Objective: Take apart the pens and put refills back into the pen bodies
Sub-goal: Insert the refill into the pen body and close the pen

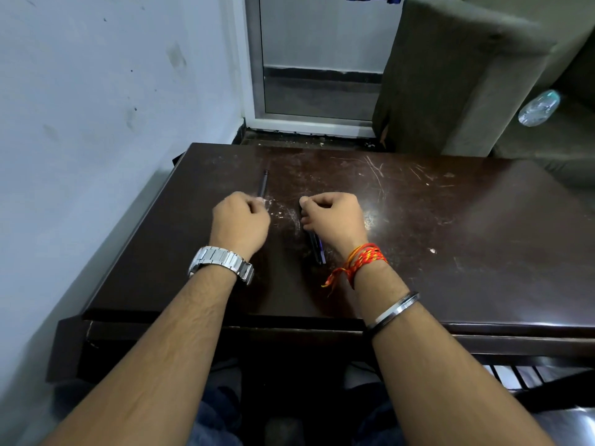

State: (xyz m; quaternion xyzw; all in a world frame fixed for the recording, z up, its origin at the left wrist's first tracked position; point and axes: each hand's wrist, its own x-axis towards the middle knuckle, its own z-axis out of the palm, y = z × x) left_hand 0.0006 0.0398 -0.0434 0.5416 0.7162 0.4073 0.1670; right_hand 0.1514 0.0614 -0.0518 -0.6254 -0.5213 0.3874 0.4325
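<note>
From the head view I see my left hand (240, 220) curled at the near end of a dark pen (263, 185) lying on the table (467, 226); whether it grips it I cannot tell. My right hand (333, 220) is closed around a bundle of pens (315, 249). I judge I am only starting, picking a pen to pull apart; next calls for a two-handed twist.

Dark brown table (450, 236), silver watch (222, 260), red-yellow thread (363, 257).
</note>
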